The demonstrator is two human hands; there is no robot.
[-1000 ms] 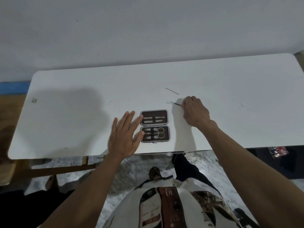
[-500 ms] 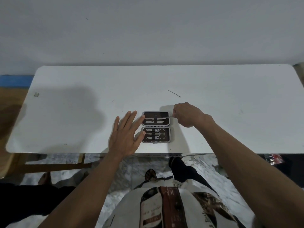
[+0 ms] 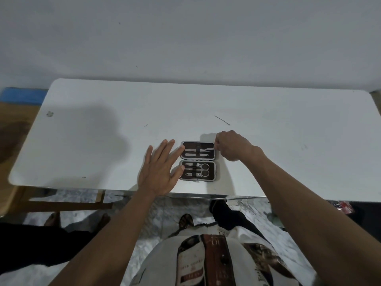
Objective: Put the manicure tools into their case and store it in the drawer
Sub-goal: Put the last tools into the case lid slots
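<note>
A small dark manicure case [image 3: 198, 160] lies open flat on the white table [image 3: 103, 141], near its front edge. Its near half holds scissors [image 3: 204, 169] and clippers under a strap; its far half holds slim metal tools. My right hand [image 3: 233, 145] is at the far half's right edge, fingers pinched on a thin metal tool [image 3: 208, 149] whose tip lies in the case. My left hand [image 3: 160, 170] rests flat with fingers spread against the case's left side. A thin dark stick [image 3: 222, 120] lies on the table beyond my right hand.
A grey wall rises behind the table. Under the table's front edge I see a marbled floor, my legs and feet, and a wooden frame [image 3: 61, 205] at the left. A red object [image 3: 343, 206] lies at the lower right.
My right hand carried the thin metal tool leftward from the bare table to the far half of the case. My left hand stayed beside the case.
</note>
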